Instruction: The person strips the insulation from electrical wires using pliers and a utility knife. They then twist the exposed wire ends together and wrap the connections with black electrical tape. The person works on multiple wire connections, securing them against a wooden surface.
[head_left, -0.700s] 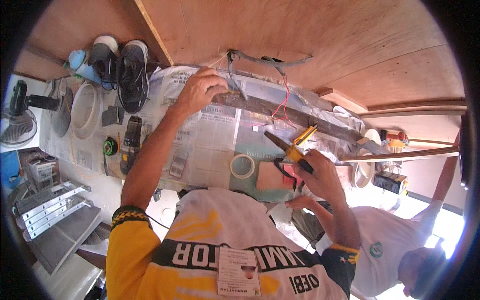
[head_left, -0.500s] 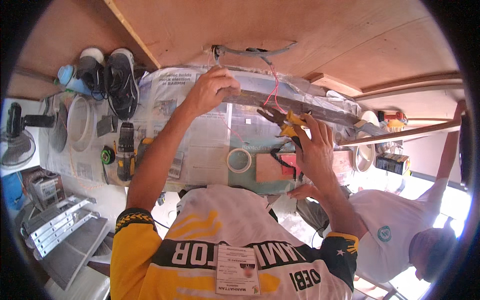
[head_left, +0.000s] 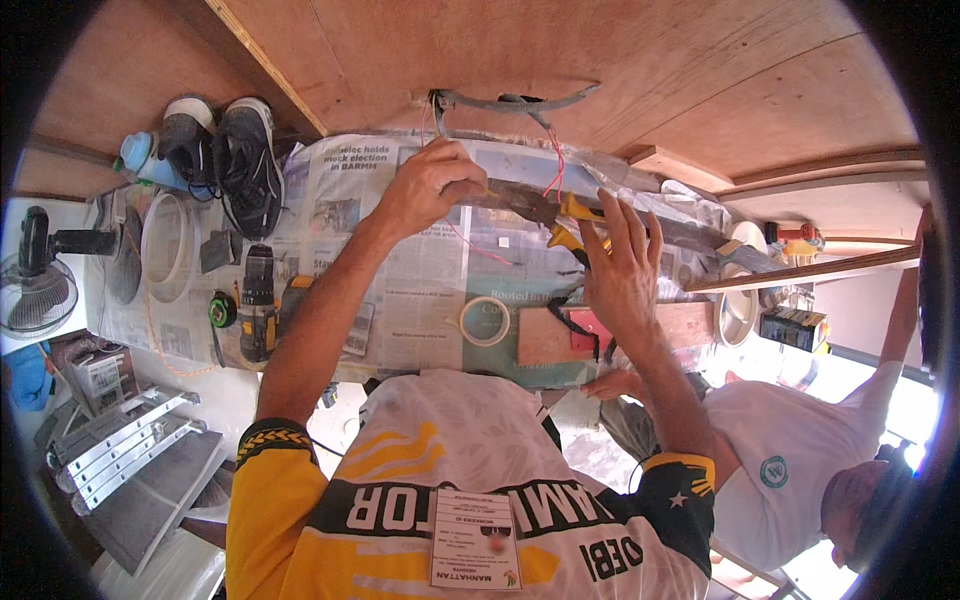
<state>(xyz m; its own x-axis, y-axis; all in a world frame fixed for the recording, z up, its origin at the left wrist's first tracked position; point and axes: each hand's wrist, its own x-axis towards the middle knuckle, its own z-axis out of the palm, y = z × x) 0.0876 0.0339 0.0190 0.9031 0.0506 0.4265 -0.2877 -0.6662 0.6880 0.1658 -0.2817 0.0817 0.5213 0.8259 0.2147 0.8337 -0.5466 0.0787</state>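
Observation:
My left hand (head_left: 435,185) is closed in a pinch on a thin wire (head_left: 440,122) that comes down from a hole in the wooden panel. My right hand (head_left: 622,255) holds pliers (head_left: 540,210) with yellow handles, its fingers extended along them. The jaws reach the fingertips of my left hand; whether they bite on the wire cannot be made out. Behind the pliers, red wires (head_left: 556,165) hang loose from a grey conduit (head_left: 530,103) along the panel.
Newspaper (head_left: 410,290) covers the surface below. On it lie a drill (head_left: 258,305), a tape measure (head_left: 222,310), a tape roll (head_left: 485,320) and black shoes (head_left: 248,165). A fan (head_left: 45,270) and folded ladder (head_left: 125,450) stand left. Another person (head_left: 790,455) is at the right.
My right hand has brought the pliers left, so their jaws now meet my left fingertips. My right fingers have straightened somewhat. My left hand stays nearly in place.

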